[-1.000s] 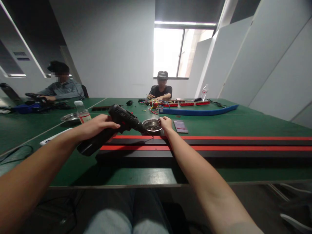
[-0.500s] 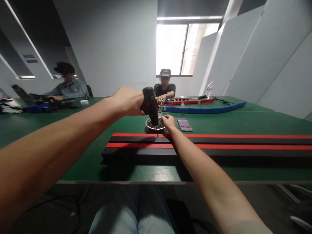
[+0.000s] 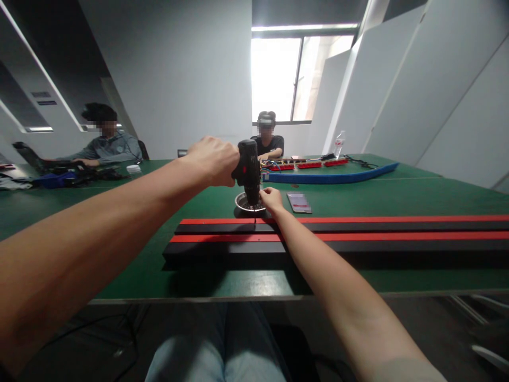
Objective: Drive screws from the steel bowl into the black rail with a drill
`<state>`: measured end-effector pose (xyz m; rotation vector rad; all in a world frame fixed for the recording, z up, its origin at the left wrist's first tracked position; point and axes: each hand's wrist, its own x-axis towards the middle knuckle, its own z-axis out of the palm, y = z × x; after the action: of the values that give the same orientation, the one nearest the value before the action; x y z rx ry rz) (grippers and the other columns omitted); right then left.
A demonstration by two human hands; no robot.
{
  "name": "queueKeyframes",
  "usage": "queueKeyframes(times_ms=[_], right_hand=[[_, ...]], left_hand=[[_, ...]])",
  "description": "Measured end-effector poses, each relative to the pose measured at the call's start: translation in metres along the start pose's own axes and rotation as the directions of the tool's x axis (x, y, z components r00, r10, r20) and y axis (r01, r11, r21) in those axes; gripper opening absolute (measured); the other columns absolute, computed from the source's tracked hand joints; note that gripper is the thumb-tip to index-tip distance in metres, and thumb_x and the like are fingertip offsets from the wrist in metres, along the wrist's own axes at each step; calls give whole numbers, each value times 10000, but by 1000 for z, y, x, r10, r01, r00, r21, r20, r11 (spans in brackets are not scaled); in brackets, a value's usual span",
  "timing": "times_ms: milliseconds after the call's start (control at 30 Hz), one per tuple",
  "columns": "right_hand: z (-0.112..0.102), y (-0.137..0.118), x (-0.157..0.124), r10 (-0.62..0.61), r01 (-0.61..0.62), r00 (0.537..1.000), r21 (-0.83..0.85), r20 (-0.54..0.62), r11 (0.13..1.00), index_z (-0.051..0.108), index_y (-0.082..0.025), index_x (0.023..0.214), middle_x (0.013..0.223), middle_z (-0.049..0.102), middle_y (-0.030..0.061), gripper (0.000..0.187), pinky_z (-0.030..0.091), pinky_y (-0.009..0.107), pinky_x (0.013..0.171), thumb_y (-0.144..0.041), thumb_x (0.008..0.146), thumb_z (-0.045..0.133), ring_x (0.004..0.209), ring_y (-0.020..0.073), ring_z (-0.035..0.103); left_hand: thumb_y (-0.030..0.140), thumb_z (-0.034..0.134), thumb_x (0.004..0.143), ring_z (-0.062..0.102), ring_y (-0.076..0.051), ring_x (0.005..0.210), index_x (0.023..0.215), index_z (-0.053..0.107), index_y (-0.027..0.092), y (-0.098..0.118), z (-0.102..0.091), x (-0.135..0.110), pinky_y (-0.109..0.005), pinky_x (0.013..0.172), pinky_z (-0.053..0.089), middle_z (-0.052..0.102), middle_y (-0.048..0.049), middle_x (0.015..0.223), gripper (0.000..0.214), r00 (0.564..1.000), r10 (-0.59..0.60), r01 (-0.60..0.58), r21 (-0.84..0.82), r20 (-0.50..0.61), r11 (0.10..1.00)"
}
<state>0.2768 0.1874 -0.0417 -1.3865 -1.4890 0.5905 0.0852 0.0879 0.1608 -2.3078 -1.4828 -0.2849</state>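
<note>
My left hand (image 3: 214, 161) is wrapped around the grip of a black cordless drill (image 3: 248, 168), which points nearly straight down. The drill's thin bit (image 3: 255, 215) meets the red top of the farther long black-and-red bar (image 3: 214, 221). My right hand (image 3: 272, 200) is closed in a pinch just right of the drill's nose, beside a round metal bowl (image 3: 240, 203) with small dark pieces inside. Whatever those fingertips hold is too small to make out. Nearer to me lies a second black-and-red bar (image 3: 222, 246), parallel to the first, with a small dark spot on its red strip.
Behind the bowl lies a long blue strip (image 3: 334, 176), with red modules (image 3: 310, 164) and wires beyond it. A phone (image 3: 299, 202) rests on the green table (image 3: 397, 199). A bottle (image 3: 339, 143) stands farther back. Two people sit at the far side, one left, one ahead.
The drill has turned more upright in my left hand, its bit still at the far bar. My right hand keeps its pinch by the bowl. The whole view has shifted slightly.
</note>
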Motion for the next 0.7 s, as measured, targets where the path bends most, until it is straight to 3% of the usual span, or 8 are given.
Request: queueKeyframes(times_ms=[200, 400, 600, 700], right_hand=[[2, -1, 1, 53, -52, 999, 79, -7, 996, 637, -192, 747, 805, 710, 47, 189, 462, 260, 687, -349, 837, 584, 753, 183, 627], [4, -3, 1, 31, -31, 999, -11, -22, 999, 664, -179, 782, 846, 723, 52, 186, 447, 260, 693, -315, 874, 576, 775, 183, 638], [-5, -16, -12, -10, 14, 1000, -147, 24, 989, 683, -174, 884, 964, 746, 84, 170, 465, 273, 764, -309, 907, 583, 854, 193, 668], [-7, -26, -24, -49, 56, 998, -277, 32, 959, 685, -185, 974, 1030, 747, 111, 197, 470, 289, 798, -314, 948, 538, 917, 216, 680]], left_hand=[[447, 832, 680, 666, -339, 985, 1241, 708, 269, 7, -7, -7, -416, 888, 440, 711, -104, 926, 601, 999, -5, -1, 137, 38, 991], [608, 733, 759, 665, -317, 889, 1221, 700, 161, 12, -20, -25, -414, 812, 451, 726, -186, 954, 644, 997, 55, -65, 188, 59, 980], [620, 749, 754, 655, -278, 832, 1131, 762, 184, -7, -28, -35, -383, 805, 453, 729, -144, 882, 577, 975, 11, -25, 61, 223, 998], [633, 764, 722, 669, -285, 809, 1085, 780, 210, -15, -24, -43, -345, 766, 450, 722, -128, 826, 557, 973, -31, 40, -34, 229, 999]])
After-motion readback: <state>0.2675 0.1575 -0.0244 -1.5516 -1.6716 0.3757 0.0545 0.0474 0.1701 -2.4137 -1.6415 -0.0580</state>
